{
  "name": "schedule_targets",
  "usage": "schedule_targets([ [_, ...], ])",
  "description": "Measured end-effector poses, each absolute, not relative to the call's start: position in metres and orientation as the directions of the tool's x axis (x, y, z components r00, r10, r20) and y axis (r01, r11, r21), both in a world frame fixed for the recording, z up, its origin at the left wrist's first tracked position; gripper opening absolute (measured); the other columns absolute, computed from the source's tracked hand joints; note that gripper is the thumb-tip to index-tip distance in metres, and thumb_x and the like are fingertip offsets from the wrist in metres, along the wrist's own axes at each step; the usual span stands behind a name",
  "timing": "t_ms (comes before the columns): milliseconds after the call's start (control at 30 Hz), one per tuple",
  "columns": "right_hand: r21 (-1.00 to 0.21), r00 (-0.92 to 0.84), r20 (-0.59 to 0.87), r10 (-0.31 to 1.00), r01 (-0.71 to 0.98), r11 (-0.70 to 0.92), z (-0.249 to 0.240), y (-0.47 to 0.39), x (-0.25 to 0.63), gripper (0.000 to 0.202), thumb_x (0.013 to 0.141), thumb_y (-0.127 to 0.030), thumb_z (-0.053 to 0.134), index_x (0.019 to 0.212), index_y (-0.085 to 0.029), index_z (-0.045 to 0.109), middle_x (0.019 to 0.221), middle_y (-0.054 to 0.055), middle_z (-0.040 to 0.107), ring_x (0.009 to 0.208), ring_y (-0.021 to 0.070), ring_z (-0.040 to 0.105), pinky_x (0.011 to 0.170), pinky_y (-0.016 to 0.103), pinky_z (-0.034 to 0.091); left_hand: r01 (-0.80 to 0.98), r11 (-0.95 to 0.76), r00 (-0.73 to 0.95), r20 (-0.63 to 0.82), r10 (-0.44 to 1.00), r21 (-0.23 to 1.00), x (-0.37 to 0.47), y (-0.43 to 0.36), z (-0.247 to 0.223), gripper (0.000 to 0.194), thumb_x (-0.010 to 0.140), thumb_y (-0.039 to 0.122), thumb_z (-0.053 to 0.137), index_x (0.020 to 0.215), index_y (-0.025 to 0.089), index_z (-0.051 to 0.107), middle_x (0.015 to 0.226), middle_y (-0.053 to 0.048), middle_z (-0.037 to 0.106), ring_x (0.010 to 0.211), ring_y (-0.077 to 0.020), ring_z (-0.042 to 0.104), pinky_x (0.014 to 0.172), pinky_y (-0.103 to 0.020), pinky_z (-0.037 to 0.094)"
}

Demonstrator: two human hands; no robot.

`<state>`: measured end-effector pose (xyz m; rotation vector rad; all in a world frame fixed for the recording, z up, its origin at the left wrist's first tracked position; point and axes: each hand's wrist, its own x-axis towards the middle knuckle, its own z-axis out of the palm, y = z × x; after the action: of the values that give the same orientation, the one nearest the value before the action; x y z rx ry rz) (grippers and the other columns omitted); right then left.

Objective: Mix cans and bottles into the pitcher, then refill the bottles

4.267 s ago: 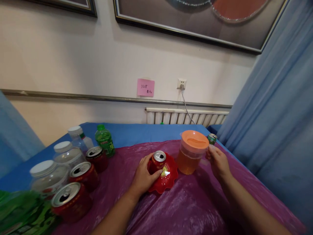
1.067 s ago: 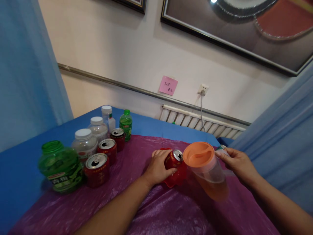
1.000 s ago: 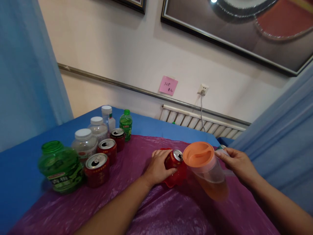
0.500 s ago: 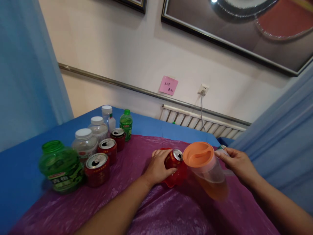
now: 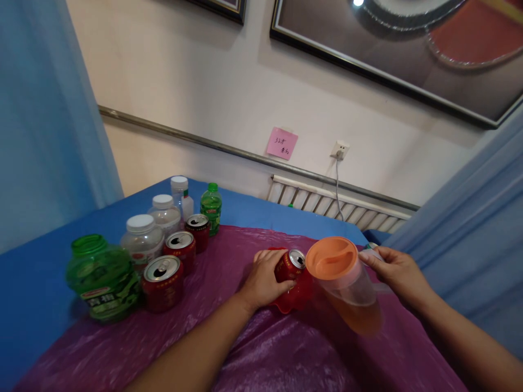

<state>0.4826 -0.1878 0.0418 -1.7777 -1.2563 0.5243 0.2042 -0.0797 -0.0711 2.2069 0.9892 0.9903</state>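
Note:
My left hand (image 5: 263, 280) is wrapped round a red drink can (image 5: 289, 265) with an opened silver top. The can leans a little to the right above a scalloped red dish (image 5: 291, 302); whether its base touches the dish is hidden. By its handle, my right hand (image 5: 402, 272) grips a clear pitcher (image 5: 355, 310) with an orange lid (image 5: 332, 258). The pitcher tilts toward the can, its lid close to the can's top. Amber liquid sits low in it, and I cannot make out any stream between the two.
Three red cans (image 5: 162, 283) stand at the left beside clear jars with white lids (image 5: 141, 239). A large green jar (image 5: 102, 277) and a small green bottle (image 5: 211, 209) flank them. Purple plastic sheeting (image 5: 261, 348) covers part of the blue table (image 5: 36, 283). Blue curtains hang on both sides.

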Motion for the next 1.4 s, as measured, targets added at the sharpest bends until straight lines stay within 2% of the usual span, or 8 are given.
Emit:
schedule_targets([
  [433,-0.827,0.403,0.137,0.905,0.55,-0.12,0.0425,-0.1859,0.483,0.053,0.067,-0.067,0.074,0.058,-0.021,0.05,0.057,-0.004,0.041,0.057,0.0124,0.034,0.053,0.027,0.029,0.404,-0.595,0.47,0.4,0.787,0.695,0.2039,-0.0797,-0.0711,0.069,0.063,0.03,0.086,0.129,0.028,0.063,0.132,-0.005,0.069,0.124,-0.0318,0.058,0.112,-0.05,0.036],
  [833,-0.838,0.412,0.138,0.901,0.533,-0.115,0.0427,-0.1852,0.4816,0.055,0.064,-0.068,0.076,0.054,-0.022,0.047,0.055,-0.004,0.039,0.055,0.0117,0.032,0.052,0.026,0.028,0.416,-0.588,0.482,0.38,0.789,0.694,0.2041,-0.0793,-0.0707,0.069,0.065,0.031,0.087,0.129,0.027,0.063,0.134,-0.006,0.068,0.125,-0.032,0.057,0.112,-0.049,0.036],
  [1400,-0.811,0.376,0.159,0.913,0.577,-0.096,0.0446,-0.1815,0.4814,0.05,0.069,-0.063,0.074,0.055,-0.022,0.05,0.054,-0.004,0.042,0.056,0.0122,0.035,0.052,0.027,0.03,0.403,-0.599,0.48,0.397,0.782,0.692,0.2035,-0.0781,-0.0734,0.069,0.065,0.032,0.087,0.129,0.027,0.063,0.133,-0.006,0.068,0.124,-0.0319,0.058,0.111,-0.049,0.037],
])
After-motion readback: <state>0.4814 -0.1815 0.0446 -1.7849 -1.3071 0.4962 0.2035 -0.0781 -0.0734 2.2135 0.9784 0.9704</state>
